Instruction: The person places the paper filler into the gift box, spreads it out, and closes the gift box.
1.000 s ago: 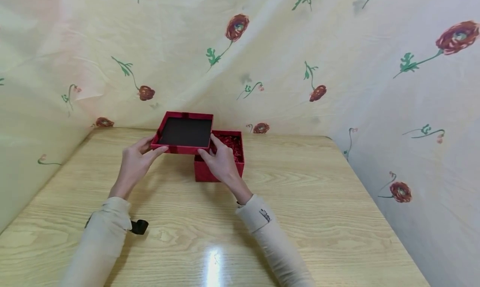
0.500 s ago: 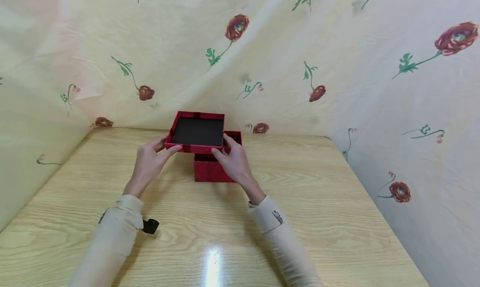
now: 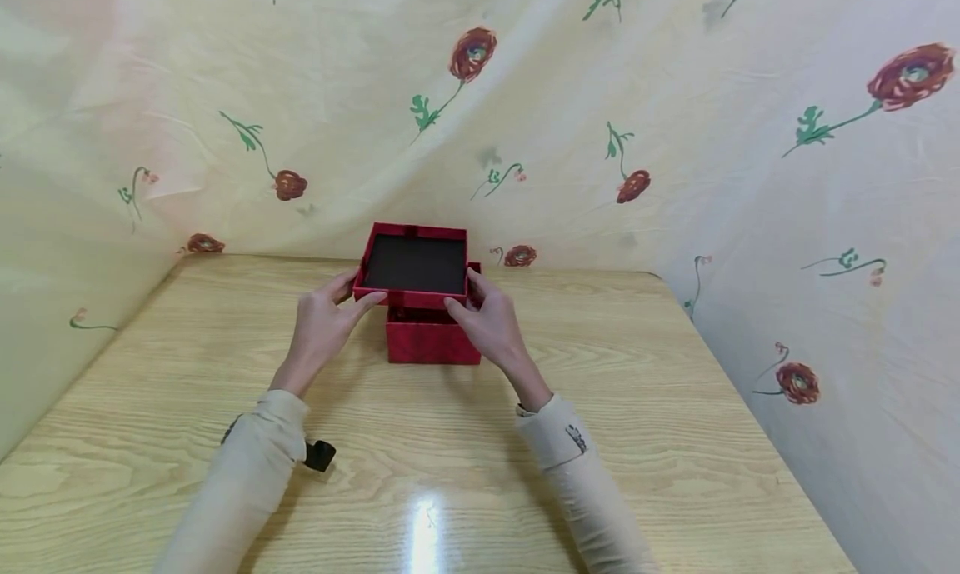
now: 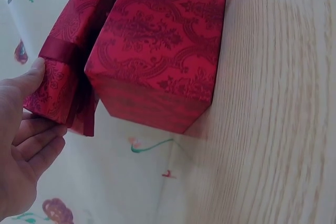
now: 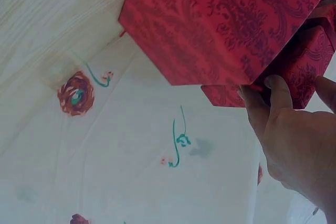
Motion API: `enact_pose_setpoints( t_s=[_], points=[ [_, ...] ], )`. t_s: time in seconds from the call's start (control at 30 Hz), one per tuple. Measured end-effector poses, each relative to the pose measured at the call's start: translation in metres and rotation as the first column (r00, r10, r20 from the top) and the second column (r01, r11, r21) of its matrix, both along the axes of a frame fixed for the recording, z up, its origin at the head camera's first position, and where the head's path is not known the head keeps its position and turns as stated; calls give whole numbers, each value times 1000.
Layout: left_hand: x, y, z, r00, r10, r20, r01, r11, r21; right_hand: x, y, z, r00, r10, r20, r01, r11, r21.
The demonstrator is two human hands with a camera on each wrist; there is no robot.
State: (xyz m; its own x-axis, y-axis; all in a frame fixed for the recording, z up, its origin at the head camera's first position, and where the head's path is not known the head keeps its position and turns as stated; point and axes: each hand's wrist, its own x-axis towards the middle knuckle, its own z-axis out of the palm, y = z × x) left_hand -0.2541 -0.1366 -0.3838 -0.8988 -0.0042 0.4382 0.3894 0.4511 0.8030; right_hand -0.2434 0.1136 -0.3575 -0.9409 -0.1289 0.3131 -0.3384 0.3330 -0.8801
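In the head view, both hands hold a red box lid [image 3: 411, 297] with a dark inner panel. It hovers over a red patterned box [image 3: 433, 343] on the table, hiding most of the box's top. My left hand [image 3: 322, 328] grips the lid's near left corner, thumb in front; my right hand [image 3: 495, 328] grips the near right corner. From the left wrist, a dark red ribbon [image 4: 60, 51] crosses the lid's side, and a gap separates lid from box. The right wrist view has my right hand [image 5: 294, 135] at the lid, beside the box [image 5: 226, 30].
A light wood-grain table [image 3: 637, 441] carries the box near its far edge. Behind it and at both sides hangs a pale cloth [image 3: 337, 82] printed with red flowers. A black device [image 3: 320, 456] sits at the left wrist.
Both hands have carried the lid to the right, from beyond the box's left side to over the box. The red shredded filling seen inside earlier is now mostly covered. The box stays put.
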Motion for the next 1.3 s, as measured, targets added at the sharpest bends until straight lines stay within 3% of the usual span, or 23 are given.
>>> enact_pose_setpoints(
  t_s=[0.33,0.7,1.03,1.3],
  points=[
    [2,13,1,999,-12,-40,12,1000,-19,1,13,0,1000,-21,-22,21,1000,13],
    [5,20,2,997,-13,-75,10,999,-41,3,21,1,1000,-15,9,15,1000,-27],
    [1,26,5,991,48,-128,-52,998,-33,2,23,8,998,-53,21,54,998,-28],
    [0,31,11,995,17,-100,-17,1000,4,-6,22,15,993,-83,80,94,985,-145]
  ],
)
